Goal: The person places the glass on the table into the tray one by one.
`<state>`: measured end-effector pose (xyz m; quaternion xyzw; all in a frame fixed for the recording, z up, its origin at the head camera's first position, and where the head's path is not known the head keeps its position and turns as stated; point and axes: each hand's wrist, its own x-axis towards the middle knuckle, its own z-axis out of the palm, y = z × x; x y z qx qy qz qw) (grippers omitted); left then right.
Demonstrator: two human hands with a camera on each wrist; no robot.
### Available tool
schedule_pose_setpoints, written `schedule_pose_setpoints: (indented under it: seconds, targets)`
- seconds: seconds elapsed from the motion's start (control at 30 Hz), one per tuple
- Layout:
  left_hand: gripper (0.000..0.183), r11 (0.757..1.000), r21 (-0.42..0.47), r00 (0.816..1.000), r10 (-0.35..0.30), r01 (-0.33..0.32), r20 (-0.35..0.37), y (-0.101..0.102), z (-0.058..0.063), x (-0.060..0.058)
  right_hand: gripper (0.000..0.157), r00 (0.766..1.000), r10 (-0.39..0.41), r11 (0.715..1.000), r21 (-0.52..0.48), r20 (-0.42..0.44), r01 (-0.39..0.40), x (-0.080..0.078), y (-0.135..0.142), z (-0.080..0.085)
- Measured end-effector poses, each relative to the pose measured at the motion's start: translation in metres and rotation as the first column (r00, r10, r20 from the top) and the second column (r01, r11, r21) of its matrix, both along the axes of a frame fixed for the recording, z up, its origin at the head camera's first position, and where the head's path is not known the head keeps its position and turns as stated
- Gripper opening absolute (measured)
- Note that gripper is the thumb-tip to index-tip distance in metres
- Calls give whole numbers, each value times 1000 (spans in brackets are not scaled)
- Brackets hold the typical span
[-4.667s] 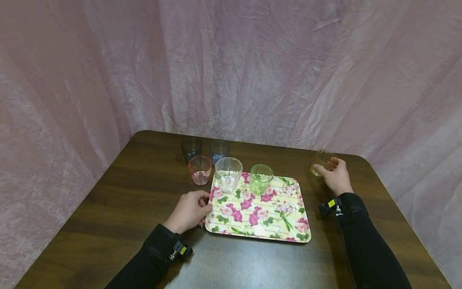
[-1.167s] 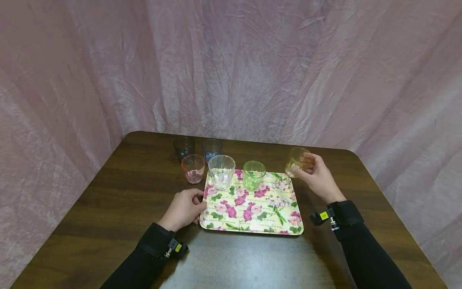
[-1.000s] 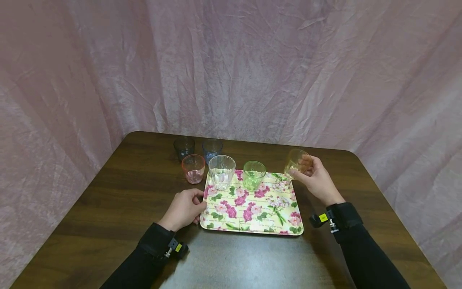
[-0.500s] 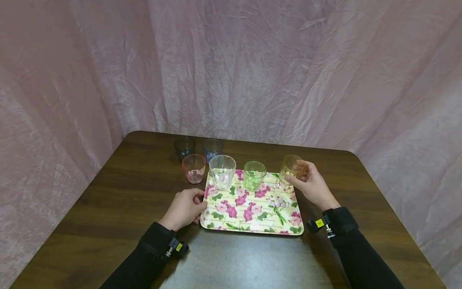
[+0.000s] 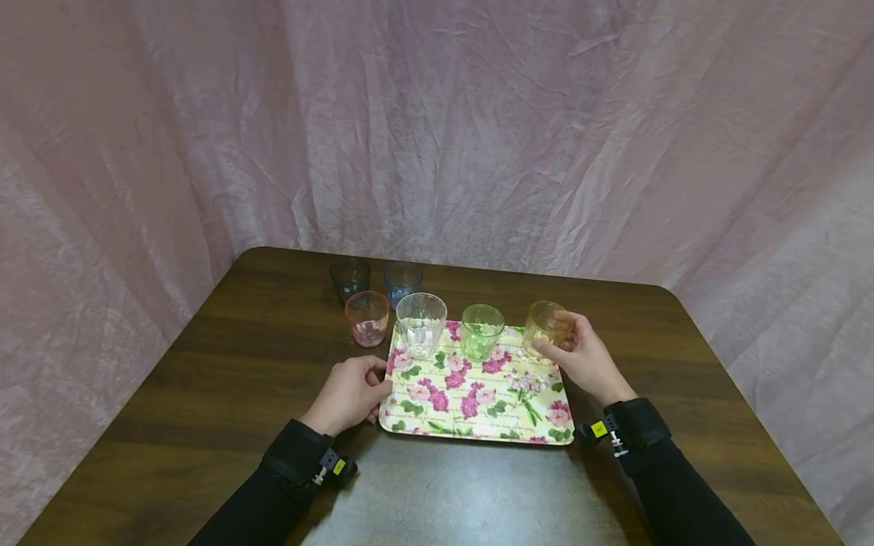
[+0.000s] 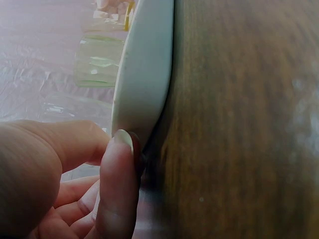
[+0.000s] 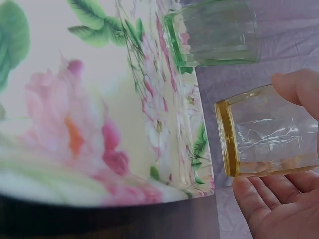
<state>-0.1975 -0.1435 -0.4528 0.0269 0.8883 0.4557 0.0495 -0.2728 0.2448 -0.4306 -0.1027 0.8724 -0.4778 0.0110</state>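
Observation:
A floral tray (image 5: 478, 413) lies on the table, and my left hand (image 5: 348, 396) pinches its left edge between thumb and finger; the left wrist view shows the thumb (image 6: 119, 184) against the tray's pale side (image 6: 142, 64). My right hand (image 5: 579, 356) holds a yellow glass (image 5: 542, 327) upright by its sides at the tray's back right corner. In the right wrist view a gap shows between the base of the yellow glass (image 7: 269, 134) and the tray (image 7: 129, 164). A green glass (image 5: 482, 334) and a larger clear glass (image 5: 421, 327) stand along the tray's back.
Left of the tray, a pink glass (image 5: 369, 322) stands on the wooden table (image 5: 205, 379). Behind it are a dark glass (image 5: 350, 282) and a blue glass (image 5: 403, 286). A pink curtain (image 5: 437, 136) hangs behind the table.
My right hand has brought the yellow glass from the table's back right leftward and nearer, over the tray's back right corner. My left hand keeps its hold on the tray's edge.

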Motion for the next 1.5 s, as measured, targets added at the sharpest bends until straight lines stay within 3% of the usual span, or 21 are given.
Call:
schedule_pose_setpoints:
  seconds: [0.47,1.5]
  targets:
    - [31,1000,5,1000,-3,3,0,0,1,1,84,998,44,998,-55,34,-42,-1,-6,-8]
    - [31,1000,6,1000,-10,10,-2,0,1,2,86,994,55,998,23,92,-58,-2,-13,-11]
